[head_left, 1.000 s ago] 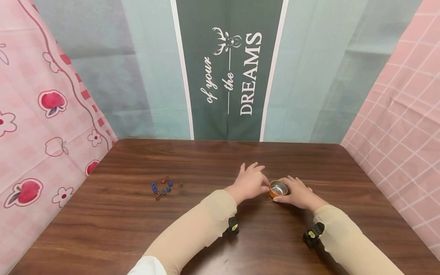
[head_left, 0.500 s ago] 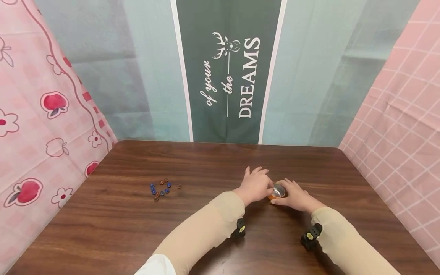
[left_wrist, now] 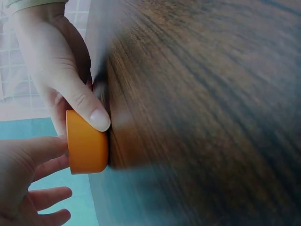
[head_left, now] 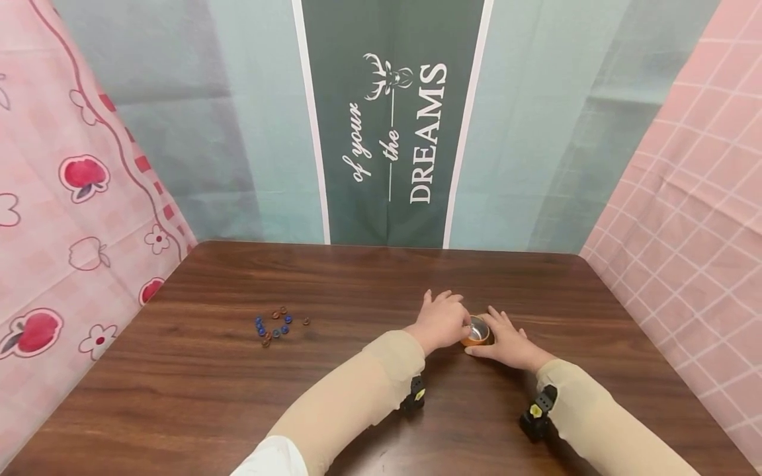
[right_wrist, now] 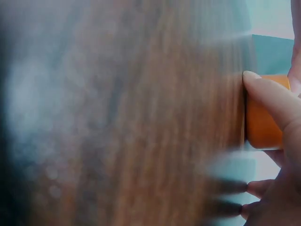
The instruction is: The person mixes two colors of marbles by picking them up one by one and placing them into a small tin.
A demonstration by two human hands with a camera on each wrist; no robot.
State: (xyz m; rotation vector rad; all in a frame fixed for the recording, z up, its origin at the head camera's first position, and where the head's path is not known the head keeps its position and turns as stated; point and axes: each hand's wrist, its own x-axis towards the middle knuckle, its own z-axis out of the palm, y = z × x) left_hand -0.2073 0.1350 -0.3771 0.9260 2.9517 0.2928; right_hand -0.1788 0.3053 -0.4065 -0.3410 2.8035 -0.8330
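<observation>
A small round bowl, orange outside and silvery inside, stands on the table at right of centre. My right hand holds its right side, with the thumb at the near wall and fingers behind. That thumb presses low on the orange wall in the right wrist view. My left hand is over the left rim, its thumb and index finger bent down into the bowl and the other fingers spread. Its fingertips are hidden by the orange wall in the left wrist view, so I cannot tell whether they pinch anything.
Several small blue round pieces and brown round pieces lie scattered on the left of the dark wooden table. Behind the table hangs a green curtain with lettering; pink cloths flank both sides.
My left hand has moved right, from beside the bowl to over its rim, with thumb and index finger now dipping inside. The right hand stays on the bowl; the view has shifted slightly.
</observation>
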